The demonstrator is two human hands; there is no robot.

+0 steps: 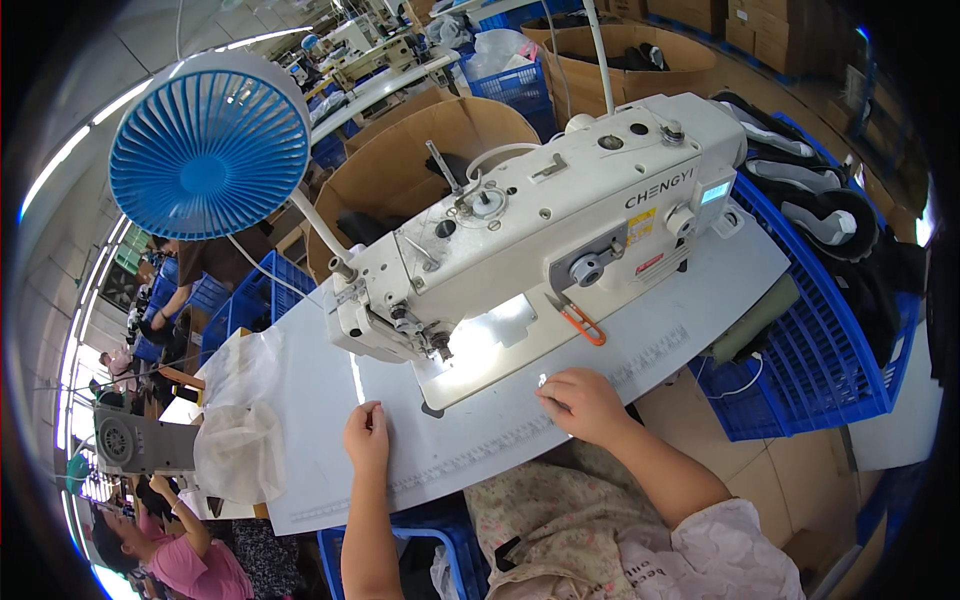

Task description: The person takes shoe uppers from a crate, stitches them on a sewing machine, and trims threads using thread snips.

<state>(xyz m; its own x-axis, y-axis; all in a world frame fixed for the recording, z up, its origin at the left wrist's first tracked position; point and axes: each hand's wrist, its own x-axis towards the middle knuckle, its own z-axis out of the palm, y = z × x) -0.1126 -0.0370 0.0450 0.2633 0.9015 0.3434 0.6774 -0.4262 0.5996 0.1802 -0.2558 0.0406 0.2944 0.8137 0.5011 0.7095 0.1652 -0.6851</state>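
Observation:
My left hand [367,436] is at the near edge of the sewing machine's base, its fingers curled in with thumb and forefinger together. My right hand [584,404] rests over the table's front part, fingers bent into a pinch. A tiny white bit shows by its fingertips; whether either hand holds something is too small to tell. Beyond both hands stands a white sewing machine [560,205], its needle area [440,345] brightly lit and without fabric under it. Orange-handled thread snips [582,325] lie on the machine bed, nearer to my right hand.
The pale tabletop [320,420] carries a printed ruler along its front. A blue fan [205,170] stands at the left, near a sheer white cloth [240,450]. Blue crates [800,370] with dark and grey pieces are at the right. A large cardboard bin [460,120] stands behind. Co-workers sit at the left.

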